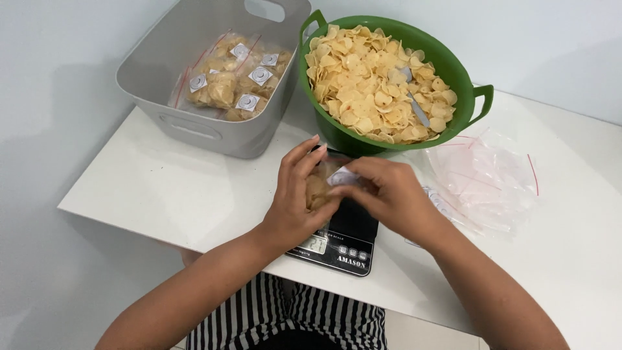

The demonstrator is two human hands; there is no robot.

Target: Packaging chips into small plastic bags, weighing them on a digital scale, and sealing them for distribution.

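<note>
Both hands on one small bag of chips [322, 183] just above the black scale [343, 240]: left hand [295, 201] clamped around it, right hand [382, 194] pinching its top, green basin [466, 78] behind.

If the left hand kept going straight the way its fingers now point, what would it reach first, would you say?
Probably the green basin of chips: the left hand, gripping the small chip bag, points up-table toward its near wall, though depth is hard to judge.
</note>
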